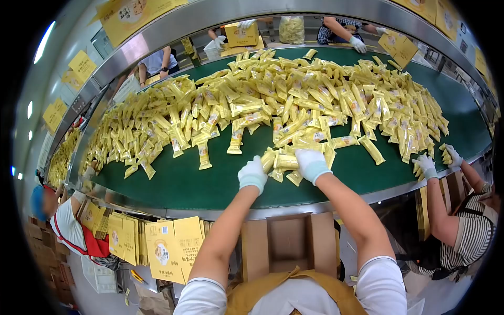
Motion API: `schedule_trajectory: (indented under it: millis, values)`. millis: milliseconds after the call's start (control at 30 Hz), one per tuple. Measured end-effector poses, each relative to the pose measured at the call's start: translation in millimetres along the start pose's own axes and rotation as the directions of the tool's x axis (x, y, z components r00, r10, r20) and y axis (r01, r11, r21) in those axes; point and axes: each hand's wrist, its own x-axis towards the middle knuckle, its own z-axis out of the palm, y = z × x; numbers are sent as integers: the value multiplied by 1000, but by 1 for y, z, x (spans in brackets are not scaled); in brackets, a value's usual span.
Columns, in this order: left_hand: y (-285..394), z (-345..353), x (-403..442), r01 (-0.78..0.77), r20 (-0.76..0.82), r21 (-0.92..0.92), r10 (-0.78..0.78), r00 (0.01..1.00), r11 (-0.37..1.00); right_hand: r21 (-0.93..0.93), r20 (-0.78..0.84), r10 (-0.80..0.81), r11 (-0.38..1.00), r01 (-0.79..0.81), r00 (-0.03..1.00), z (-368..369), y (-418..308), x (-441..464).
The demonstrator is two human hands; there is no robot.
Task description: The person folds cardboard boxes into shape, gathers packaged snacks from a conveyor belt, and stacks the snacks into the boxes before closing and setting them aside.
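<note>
Several yellow wrapped packets [286, 161] are bunched between my two white-gloved hands on the green belt [220, 186]. My left hand [253, 173] presses the left side of the bunch, its fingers curled against a packet. On the right side, my right hand [311, 164] closes round the packets' ends. Beyond my hands lies a large heap of the same packets [315, 89]. Below the belt's metal edge, in front of my body, an open cardboard box [287, 239] has its flaps spread, and its visible inside shows bare brown cardboard.
Flattened yellow cartons [170, 247] stand at the lower left, near a white crate [100, 275]. A co-worker in a striped top [472, 236] handles packets at the right. Another co-worker with a blue cap [39, 202] is at the left. More people work across the belt.
</note>
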Motion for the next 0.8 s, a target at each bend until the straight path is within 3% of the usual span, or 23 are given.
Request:
schedule_trajectory:
  millis: [100, 133, 233, 333, 367, 433, 500, 567, 600, 633, 700, 733, 767, 800]
  values:
    - [-39, -2, -11, -79, -157, 67, 89, 984, 995, 5, -80, -104, 994, 105, 991, -26, 18, -37]
    - [-57, 2, -9, -60, -190, 163, 91, 978, 985, -1, -102, -142, 990, 143, 985, -31, 24, -55]
    - [-108, 22, -10, -101, -303, 366, 222, 927, 925, -202, -173, -182, 968, 146, 968, -19, 49, -102]
    - [-105, 20, -29, -217, -327, 347, 334, 884, 912, -300, -270, -259, 938, 174, 928, 11, 63, -130]
    - [-96, 17, -39, -247, -349, 352, 372, 860, 903, -256, -270, -252, 949, 183, 929, 11, 62, -137]
    - [-92, 32, -38, -189, -303, 313, 287, 909, 931, -161, -266, -239, 966, 202, 934, -19, 42, -150]
    - [-86, 36, -35, -141, -278, 272, 218, 935, 952, -145, -163, -225, 969, 202, 961, -11, 52, -149]
    - [-74, 9, -36, -76, -145, 212, 108, 983, 974, -81, -54, -164, 984, 159, 985, -16, 61, -137]
    - [-71, 1, -36, -66, -111, 199, 90, 990, 978, -56, 164, -43, 997, 53, 986, -33, 56, -125]
    - [-71, -3, -37, -53, -78, 184, 68, 995, 981, -85, 243, -26, 995, 48, 970, -42, 54, -115]
    - [-84, 22, -39, -120, -291, 214, 181, 939, 970, -136, 391, 3, 989, 54, 920, -50, 47, -97]
    - [-82, 20, -47, -144, -389, 279, 249, 887, 949, -114, 322, -46, 990, 87, 946, -51, 45, -87]
    - [-81, 14, -47, -122, -104, 127, 136, 985, 984, -74, 300, -62, 993, 88, 952, -54, 45, -74]
    - [-82, 18, -50, -119, -112, 127, 134, 985, 985, -35, 250, -55, 997, 66, 967, -61, 39, -61]
